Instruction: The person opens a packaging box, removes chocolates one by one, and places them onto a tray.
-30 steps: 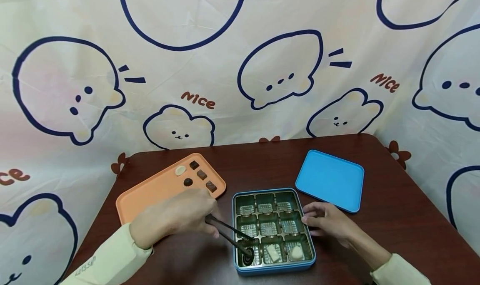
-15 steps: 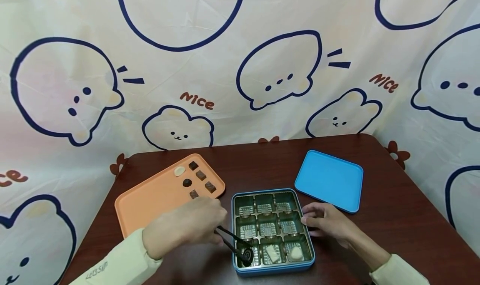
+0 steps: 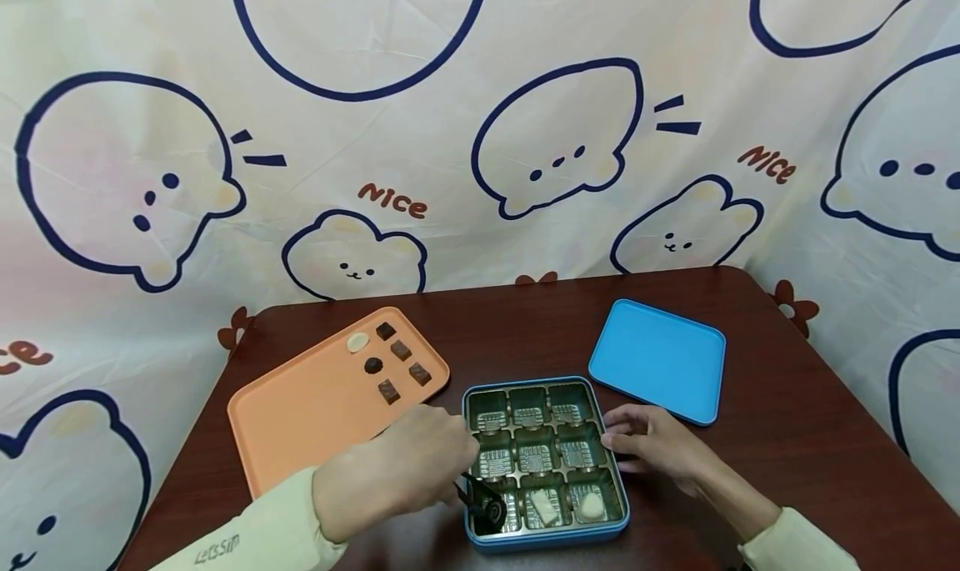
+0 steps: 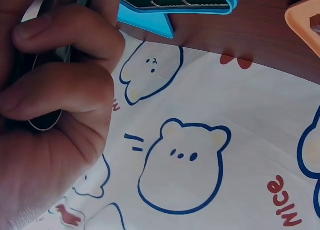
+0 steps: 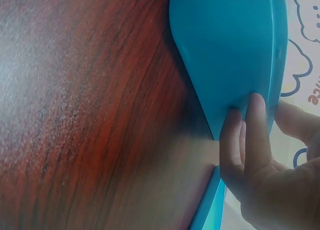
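Note:
My left hand point(image 3: 408, 463) grips a pair of black tongs point(image 3: 467, 492) at the left edge of a blue tin point(image 3: 551, 544). In the left wrist view its fingers point(image 4: 75, 84) curl round the dark handles. The tong tips reach into the tin's front left compartment, where a round dark swirl-like piece point(image 3: 491, 513) shows. Beside it, the front middle compartment holds a white angular piece point(image 3: 544, 508), the front right one a white round piece point(image 3: 592, 506). My right hand point(image 3: 660, 444) rests against the tin's right side, its fingers point(image 5: 256, 130) straight on the outer wall.
An orange tray point(image 3: 300, 404) on the left bears several brown square chocolates point(image 3: 401, 350), a dark round one point(image 3: 373, 365) and a white round one point(image 3: 357, 343). A blue lid point(image 3: 660, 358) lies at the back right. Patterned cloth hangs behind the brown table point(image 3: 517, 329).
My left hand has moved right to the tin's edge, uncovering a brown square chocolate on the tray. The tongs show shorter from above. My right hand has stayed at the tin's side.

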Demonstrator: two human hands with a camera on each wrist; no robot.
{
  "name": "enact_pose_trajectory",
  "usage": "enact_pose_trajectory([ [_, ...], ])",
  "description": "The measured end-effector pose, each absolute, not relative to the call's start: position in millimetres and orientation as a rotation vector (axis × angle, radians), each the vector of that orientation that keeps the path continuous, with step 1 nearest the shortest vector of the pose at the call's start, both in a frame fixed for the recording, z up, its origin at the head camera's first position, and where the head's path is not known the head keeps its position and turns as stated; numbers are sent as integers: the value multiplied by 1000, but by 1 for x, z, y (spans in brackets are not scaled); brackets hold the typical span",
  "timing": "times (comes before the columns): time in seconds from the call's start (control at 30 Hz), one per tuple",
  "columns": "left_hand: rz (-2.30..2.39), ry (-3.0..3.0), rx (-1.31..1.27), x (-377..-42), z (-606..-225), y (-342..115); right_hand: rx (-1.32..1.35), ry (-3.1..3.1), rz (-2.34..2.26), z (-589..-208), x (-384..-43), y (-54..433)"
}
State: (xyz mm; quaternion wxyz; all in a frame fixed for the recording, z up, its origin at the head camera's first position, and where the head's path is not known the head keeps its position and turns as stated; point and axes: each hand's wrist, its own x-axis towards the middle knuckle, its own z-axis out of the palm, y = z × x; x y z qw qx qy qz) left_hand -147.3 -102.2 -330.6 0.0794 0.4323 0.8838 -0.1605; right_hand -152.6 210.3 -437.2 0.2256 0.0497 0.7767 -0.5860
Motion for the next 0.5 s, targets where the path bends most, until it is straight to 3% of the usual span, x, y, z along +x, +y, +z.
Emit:
enact_pose_trajectory([
  [0.5, -504, 2643, 1368, -148, -336, -100, 150, 2142, -1625, -437, -152, 210],
])
